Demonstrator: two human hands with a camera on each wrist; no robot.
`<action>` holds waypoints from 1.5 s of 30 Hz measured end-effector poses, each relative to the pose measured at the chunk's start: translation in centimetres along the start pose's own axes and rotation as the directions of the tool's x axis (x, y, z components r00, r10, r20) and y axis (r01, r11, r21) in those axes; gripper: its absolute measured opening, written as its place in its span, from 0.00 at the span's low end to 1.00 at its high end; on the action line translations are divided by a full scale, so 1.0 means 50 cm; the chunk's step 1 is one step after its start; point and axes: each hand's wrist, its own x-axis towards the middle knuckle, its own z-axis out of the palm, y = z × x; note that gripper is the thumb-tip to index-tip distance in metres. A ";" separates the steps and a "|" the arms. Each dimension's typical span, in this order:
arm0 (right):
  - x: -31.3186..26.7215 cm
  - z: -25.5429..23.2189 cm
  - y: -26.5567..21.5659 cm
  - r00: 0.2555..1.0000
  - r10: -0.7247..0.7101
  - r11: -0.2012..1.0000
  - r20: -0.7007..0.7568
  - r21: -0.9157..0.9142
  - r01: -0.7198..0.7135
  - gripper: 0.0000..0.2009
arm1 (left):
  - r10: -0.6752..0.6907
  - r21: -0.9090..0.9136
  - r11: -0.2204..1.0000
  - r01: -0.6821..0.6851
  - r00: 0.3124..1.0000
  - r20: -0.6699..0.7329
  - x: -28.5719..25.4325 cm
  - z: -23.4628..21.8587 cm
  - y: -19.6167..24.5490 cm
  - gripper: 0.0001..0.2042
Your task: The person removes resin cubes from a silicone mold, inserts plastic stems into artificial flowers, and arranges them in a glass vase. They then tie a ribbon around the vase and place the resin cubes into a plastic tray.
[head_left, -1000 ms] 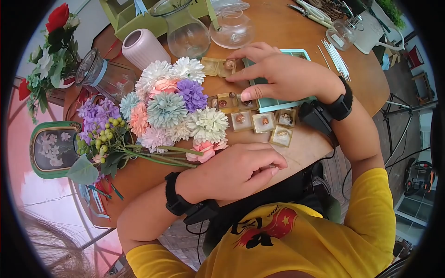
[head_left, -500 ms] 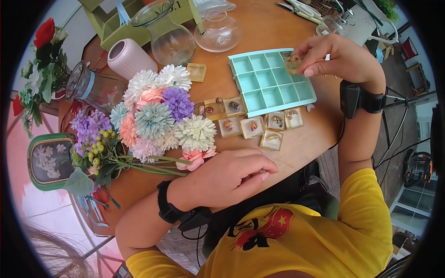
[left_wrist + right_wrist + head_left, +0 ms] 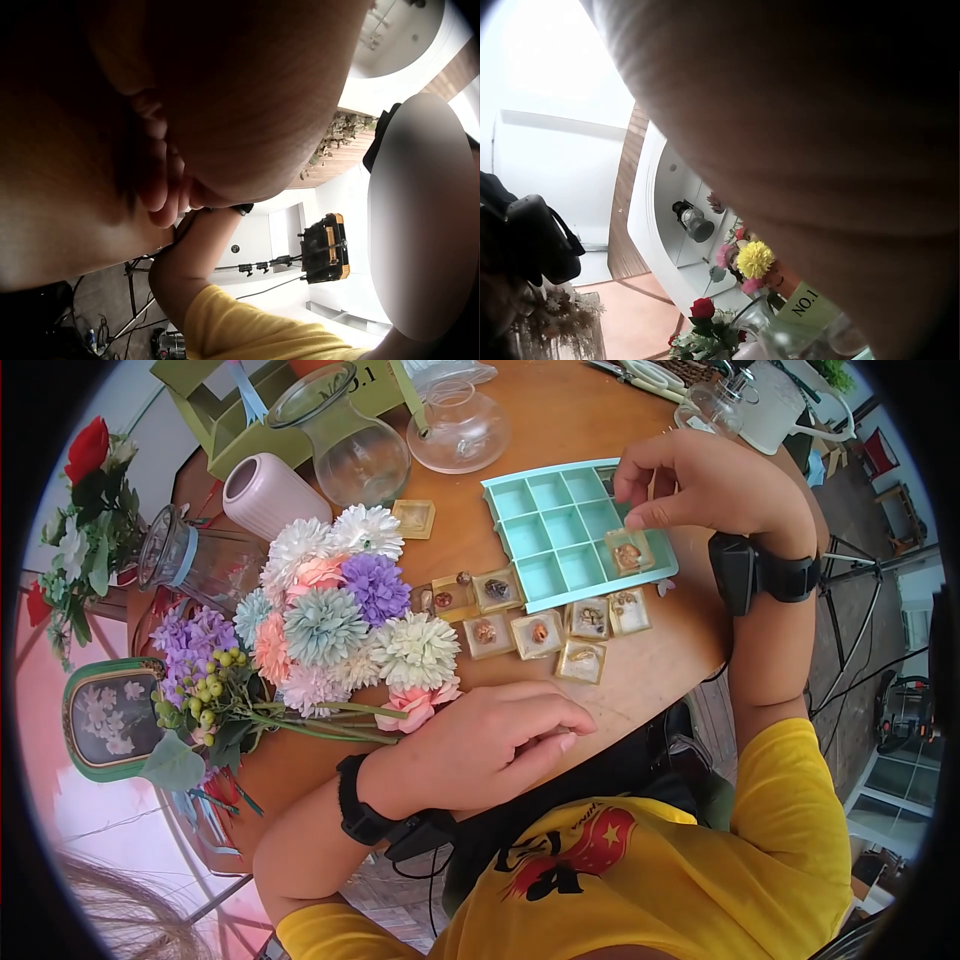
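My right hand point(image 3: 715, 490) hovers over a mint-green divided tray point(image 3: 527, 603), fingers bent and thumb tip just above a small clear square box point(image 3: 628, 553). That box, with a brownish piece inside, lies at the tray's near right part, below the thumb. Several similar boxes, among them a box with an orange-brown piece point(image 3: 538, 633), lie along the tray's near side. Loosely curled, my left hand point(image 3: 480, 745) rests near the table's front edge and holds nothing. In the left wrist view its fingers point(image 3: 154, 180) are bent in shadow; the right wrist view hides the right fingers.
Artificial flowers point(image 3: 330, 622) lie left of the boxes. Behind them stand a pink vase point(image 3: 275, 495), glass vases point(image 3: 360, 455) and a green wooden box point(image 3: 210, 420). An empty square box point(image 3: 413, 518) sits left of the tray. Scissors point(image 3: 640, 378) and a spray bottle point(image 3: 712, 410) are at the back right.
My right hand has carried a small box from beside the flowers to the tray's right side, then lowered it; the box now shows below the thumb. The left hand has stayed nearly still.
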 end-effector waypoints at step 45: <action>0.017 0.043 -0.043 0.970 -0.203 0.979 0.131 -0.001 0.205 0.22 | 0.031 -0.008 0.999 -0.031 1.000 -0.005 0.006 0.004 -0.001 0.09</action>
